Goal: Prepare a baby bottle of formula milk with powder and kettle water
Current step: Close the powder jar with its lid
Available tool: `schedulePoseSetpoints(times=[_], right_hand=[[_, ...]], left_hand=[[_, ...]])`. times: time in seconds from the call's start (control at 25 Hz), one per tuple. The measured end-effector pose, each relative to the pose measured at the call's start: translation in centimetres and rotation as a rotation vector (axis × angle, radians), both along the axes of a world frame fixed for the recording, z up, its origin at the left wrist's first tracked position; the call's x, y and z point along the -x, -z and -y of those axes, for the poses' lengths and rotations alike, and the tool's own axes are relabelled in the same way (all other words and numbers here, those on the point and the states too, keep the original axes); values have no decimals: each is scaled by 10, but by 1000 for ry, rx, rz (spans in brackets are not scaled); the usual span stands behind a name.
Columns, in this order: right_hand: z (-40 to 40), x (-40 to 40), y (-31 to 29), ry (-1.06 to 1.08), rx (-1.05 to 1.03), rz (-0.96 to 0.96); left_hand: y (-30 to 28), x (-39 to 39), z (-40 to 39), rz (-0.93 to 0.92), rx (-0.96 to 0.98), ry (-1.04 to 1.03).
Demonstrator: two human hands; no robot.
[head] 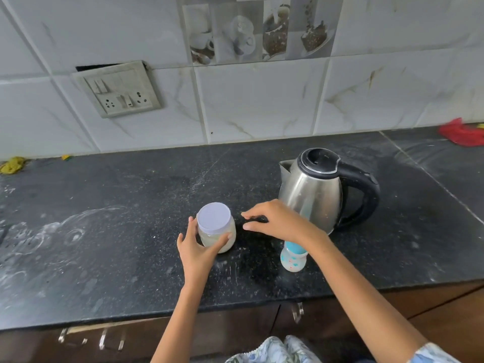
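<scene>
A clear plastic jar of pale powder (218, 238) with a white lid (214, 217) stands on the black counter (104, 231). My left hand (195, 247) wraps around the jar's body. My right hand (277, 221) hovers just right of the jar, fingers spread and curved, holding nothing. Under my right wrist stands a small baby bottle (292, 259) with a blue top, partly hidden by the arm. A steel kettle (318, 189) with a black lid and handle stands behind the bottle, lid closed.
A wall socket panel (121, 91) sits on the tiled wall at the back left. A red cloth (462, 132) lies at the far right of the counter, a yellow scrap (11, 165) at the far left. Drawer handles (104, 337) show below the counter edge.
</scene>
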State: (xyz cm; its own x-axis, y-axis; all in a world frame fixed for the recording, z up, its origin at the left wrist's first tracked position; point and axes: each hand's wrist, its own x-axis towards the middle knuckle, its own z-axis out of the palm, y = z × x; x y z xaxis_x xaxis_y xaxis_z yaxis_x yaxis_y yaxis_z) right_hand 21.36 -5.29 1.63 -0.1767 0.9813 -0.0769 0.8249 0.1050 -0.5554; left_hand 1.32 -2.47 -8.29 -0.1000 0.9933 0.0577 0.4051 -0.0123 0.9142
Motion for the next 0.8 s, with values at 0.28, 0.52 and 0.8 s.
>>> schedulePoseSetpoints(times=[0.28, 0.52, 0.8], right_hand=[[65, -51, -6, 113, 86, 127], [56, -40, 9, 155, -8, 52], [11, -17, 32, 266, -160, -27]], left_hand=[[2, 2, -2, -23, 1, 24], [0, 3, -2, -45, -14, 32], [-8, 0, 0, -106, -208, 48]])
